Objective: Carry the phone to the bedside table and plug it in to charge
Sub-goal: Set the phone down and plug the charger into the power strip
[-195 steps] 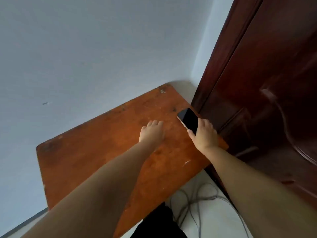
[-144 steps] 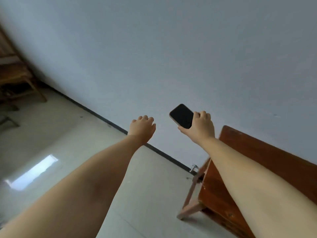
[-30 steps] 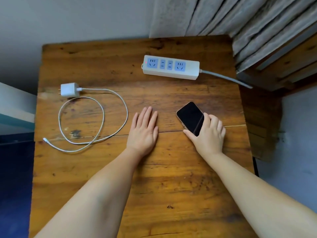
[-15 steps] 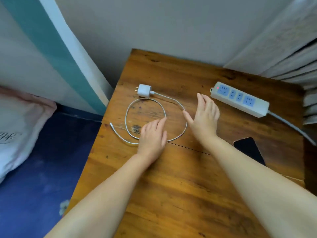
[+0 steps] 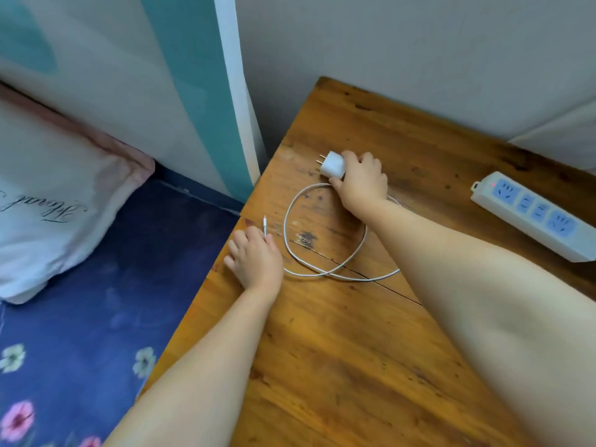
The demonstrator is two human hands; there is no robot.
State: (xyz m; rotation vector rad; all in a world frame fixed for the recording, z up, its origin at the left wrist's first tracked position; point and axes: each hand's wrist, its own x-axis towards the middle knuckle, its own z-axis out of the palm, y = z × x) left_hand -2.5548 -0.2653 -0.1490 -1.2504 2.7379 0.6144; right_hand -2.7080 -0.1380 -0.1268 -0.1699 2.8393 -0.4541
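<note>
Hands now work the charging gear rather than the phone. Half a second ago both palms hovered open over the cable loop and the phone lay on the worktop near our right forearm; in the present view the phone is out of frame, so we judge it parked there, beyond or under that arm.

Our right hand point(image 5: 362, 182) has closed its grip on the white charger adapter point(image 5: 332, 164), prongs pointing away towards the bed side. Our left hand point(image 5: 256, 258) has settled at the worktop point(image 5: 338, 366) edge, fingers pinching the free connector end point(image 5: 264, 222) of the white cable point(image 5: 322, 266), which lies looped between the two hands.

Meaning for the task: carrying is complete and the plug-in stage has begun. We judge the adapter must next travel to the power strip point(image 5: 532, 214), well apart at the right, and the connector to the phone.
</note>
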